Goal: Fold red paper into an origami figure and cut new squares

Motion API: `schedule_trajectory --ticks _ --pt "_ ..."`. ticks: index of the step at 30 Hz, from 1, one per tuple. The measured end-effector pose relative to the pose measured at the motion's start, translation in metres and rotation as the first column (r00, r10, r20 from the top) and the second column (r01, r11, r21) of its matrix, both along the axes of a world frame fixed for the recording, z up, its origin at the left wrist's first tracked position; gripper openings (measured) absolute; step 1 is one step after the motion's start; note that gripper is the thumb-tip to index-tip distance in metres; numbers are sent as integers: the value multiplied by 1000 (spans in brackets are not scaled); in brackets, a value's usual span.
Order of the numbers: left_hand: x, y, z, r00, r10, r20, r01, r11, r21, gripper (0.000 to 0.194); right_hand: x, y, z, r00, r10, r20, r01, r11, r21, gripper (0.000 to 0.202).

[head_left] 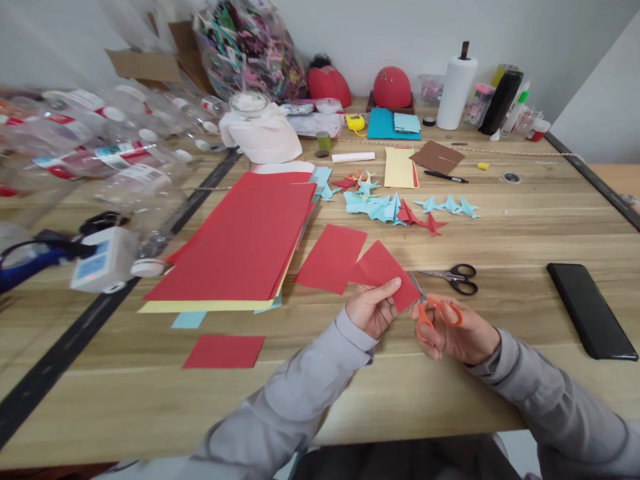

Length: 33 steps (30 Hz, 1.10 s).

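My left hand (373,309) pinches a red sheet of paper (381,267) between thumb and fingers, above the table's front part. Orange-handled scissors (426,316) are in my right hand (457,331), with fingers in the loops and the blades at the right edge of that sheet. Just left of it lies another red paper piece (333,259), which it seems to overlap. A smaller red rectangle (224,351) rests nearer the table's front edge. Black-handled scissors (463,278) lie beyond my right hand.
A stack of large red sheets (240,240) lies left of my hands. Folded paper cranes (377,207), mostly light blue, sit further back. A black phone (593,310) is at the right. Plastic bottles (135,177) crowd the left side, beside a white box-like device (103,261).
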State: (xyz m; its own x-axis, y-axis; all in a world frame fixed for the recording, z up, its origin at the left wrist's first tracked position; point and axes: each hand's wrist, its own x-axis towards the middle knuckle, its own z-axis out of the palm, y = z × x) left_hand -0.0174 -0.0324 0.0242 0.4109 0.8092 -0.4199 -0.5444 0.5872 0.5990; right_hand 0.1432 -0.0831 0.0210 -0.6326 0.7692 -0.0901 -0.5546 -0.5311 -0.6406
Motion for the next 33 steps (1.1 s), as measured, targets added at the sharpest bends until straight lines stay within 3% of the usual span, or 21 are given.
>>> schedule_trajectory --ticks 33 --pt "-3 2 -3 999 21 31 -21 1000 -5 18 -2 -1 2 999 -25 37 25 1000 -5 35"
